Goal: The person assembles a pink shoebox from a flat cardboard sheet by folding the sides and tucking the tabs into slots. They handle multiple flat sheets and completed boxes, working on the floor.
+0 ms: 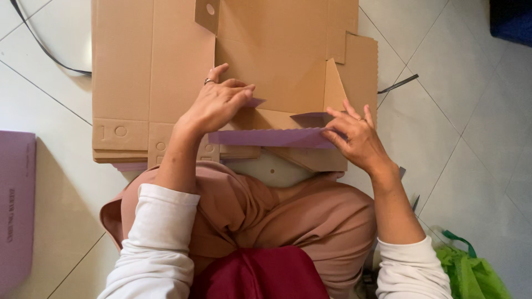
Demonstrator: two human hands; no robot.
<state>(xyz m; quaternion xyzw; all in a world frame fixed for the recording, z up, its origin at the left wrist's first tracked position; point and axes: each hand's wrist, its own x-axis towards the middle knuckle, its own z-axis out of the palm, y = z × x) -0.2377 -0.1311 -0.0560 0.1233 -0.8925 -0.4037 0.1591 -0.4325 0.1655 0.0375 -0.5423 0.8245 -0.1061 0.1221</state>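
A flat die-cut cardboard box blank [277,66], brown inside and purple outside, lies partly folded on a stack of flat cardboard blanks [138,83]. Its near wall [266,137] stands up, showing a purple scalloped edge. My left hand [216,105], with a ring on one finger, presses on the left corner flap of that wall. At the right corner, my right hand [357,138] pinches the wall's purple edge beside an upright brown side flap [332,88]. Both hands grip the same box.
The floor is pale tile [476,138]. A purple flat board [15,205] lies at the left edge. A green bag [471,274] sits at the lower right. A black cable [39,47] curves at the upper left, and a dark thin object [398,84] lies right of the stack.
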